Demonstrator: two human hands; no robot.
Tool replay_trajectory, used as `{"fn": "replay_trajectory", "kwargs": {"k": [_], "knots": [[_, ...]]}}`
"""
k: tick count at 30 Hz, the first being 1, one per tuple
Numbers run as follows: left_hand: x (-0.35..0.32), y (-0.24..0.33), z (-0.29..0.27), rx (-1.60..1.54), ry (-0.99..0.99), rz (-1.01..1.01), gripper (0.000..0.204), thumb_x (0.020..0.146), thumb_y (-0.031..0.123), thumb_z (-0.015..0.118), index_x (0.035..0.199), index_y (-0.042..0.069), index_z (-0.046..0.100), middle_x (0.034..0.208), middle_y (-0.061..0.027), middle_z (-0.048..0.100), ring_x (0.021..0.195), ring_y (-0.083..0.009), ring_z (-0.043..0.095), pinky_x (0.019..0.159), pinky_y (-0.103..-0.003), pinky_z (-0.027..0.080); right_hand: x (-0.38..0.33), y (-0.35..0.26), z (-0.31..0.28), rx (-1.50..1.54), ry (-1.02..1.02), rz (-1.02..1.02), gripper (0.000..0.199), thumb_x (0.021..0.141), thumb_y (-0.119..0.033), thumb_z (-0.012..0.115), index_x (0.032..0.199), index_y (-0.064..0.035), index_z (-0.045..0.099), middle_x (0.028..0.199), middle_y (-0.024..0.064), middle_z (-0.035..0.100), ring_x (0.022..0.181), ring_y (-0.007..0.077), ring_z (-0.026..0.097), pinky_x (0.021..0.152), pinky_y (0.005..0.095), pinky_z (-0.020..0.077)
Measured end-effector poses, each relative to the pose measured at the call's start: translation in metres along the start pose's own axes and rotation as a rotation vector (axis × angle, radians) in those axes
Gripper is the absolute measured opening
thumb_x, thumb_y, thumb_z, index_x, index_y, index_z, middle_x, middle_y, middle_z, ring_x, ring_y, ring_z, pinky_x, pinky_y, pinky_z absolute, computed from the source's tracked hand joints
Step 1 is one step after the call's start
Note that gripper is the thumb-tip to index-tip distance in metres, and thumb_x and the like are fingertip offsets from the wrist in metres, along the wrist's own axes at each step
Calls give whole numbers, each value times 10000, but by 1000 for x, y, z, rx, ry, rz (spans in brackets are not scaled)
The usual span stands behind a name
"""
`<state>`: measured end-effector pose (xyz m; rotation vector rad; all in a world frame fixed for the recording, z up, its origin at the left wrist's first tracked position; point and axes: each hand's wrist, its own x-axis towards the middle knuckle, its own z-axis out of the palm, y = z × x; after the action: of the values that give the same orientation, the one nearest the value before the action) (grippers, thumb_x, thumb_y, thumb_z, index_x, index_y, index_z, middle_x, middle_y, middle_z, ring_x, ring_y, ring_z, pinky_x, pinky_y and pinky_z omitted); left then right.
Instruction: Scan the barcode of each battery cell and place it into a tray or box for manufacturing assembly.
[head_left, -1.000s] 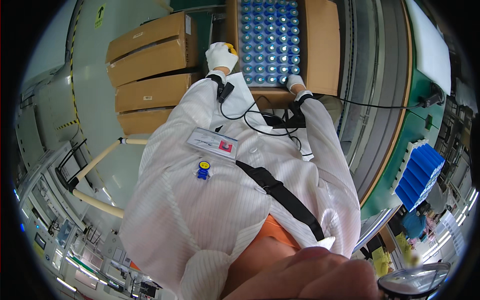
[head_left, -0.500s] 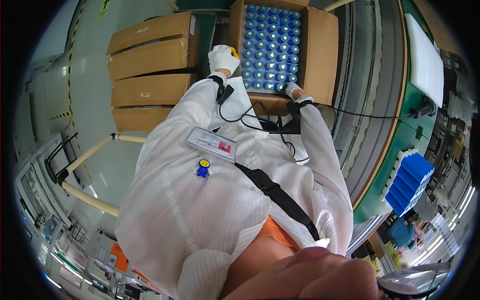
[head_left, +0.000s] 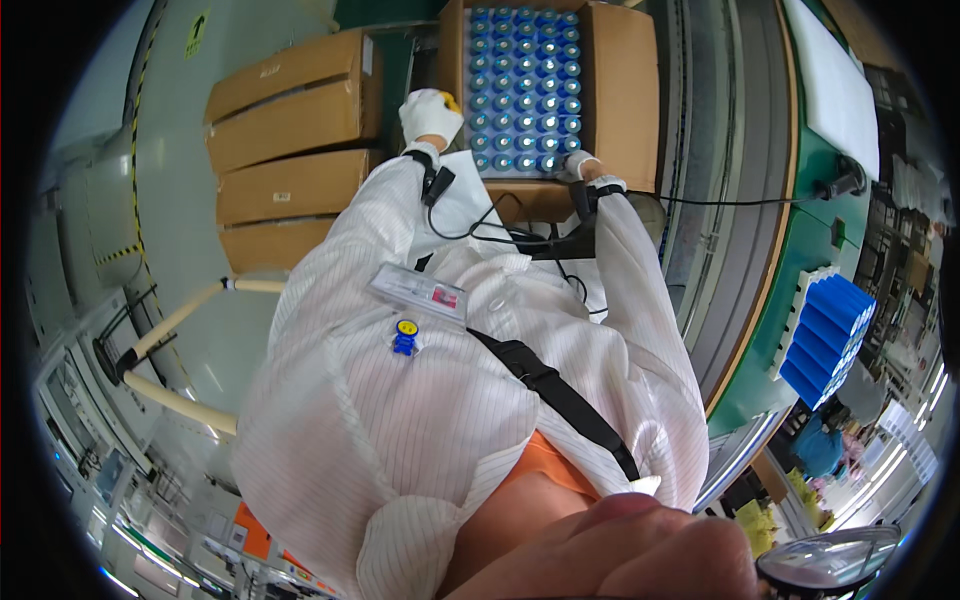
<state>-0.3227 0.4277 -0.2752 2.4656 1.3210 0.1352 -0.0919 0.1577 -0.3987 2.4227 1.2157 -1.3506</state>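
Well, barely a shift: left hand still beside the box, right hand still at its near corner; whether either pinches anything, I can't tell. Blue cylinders stand inside, right of the left hand, seemingly undisturbed.

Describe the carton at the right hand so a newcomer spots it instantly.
From the white coat, follow the right sleeve up to the gloved right hand. The hand is at the near right corner of the open carton. Unlike the brown cartons to its left, this one shows rows of blue cylinders.
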Motion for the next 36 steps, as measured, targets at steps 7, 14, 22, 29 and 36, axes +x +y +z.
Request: {"fn": "replay_trajectory", "kwargs": {"k": [7, 14, 22, 29, 36], "knots": [[4, -11, 17, -9, 135, 201, 211, 704, 286, 679, 864, 163, 742, 960, -59, 715, 998, -285, 634, 908, -398, 509, 8, -10, 8, -15, 74, -15, 306, 860, -191, 620, 1116, -50, 712, 1155, 177, 694, 1068, 368, 656, 906, 446, 528], [7, -3, 20, 11, 72, 98, 174, 692, 252, 738, 819, 133, 744, 924, -117, 708, 926, -332, 648, 844, -430, 528, -15, -30, -14, 37, 180, 61, 285, 831, -158, 624, 1071, -48, 732, 1123, 164, 711, 1020, 375, 676, 890, 462, 535], [2, 25, 6, -124, -72, -97, 342, 800, 275, 724, 1090, 93, 726, 1043, -165, 719, 984, -328, 681, 877, -420, 534, -291, -41, -85, 781, 1230, -32, 266, 851, -81, 560, 1054, -66, 731, 990, 154, 730, 931, 291, 701, 823, 359, 553], [-53, 272, -85, -1005, -303, 910, 346, 934, 11, 620, 1278, 2, 586, 1274, -139, 629, 1143, -221, 620, 984, -322, 483, -498, 35, -80, 985, 2372, 411, 275, 872, -65, 575, 1123, -70, 686, 960, 88, 711, 858, 192, 669, 790, 303, 519], [-193, 463, -122, -1451, -1349, 799, 473, 992, 51, 519, 1431, -27, 359, 1491, -186, 415, 1324, -335, 481, 1061, -386, 471, -546, 133, -46, 1625, 2014, 819, 452, 953, -128, 485, 1382, 13, 516, 1187, 184, 664, 794, 226, 722, 622, 322, 569]]}}
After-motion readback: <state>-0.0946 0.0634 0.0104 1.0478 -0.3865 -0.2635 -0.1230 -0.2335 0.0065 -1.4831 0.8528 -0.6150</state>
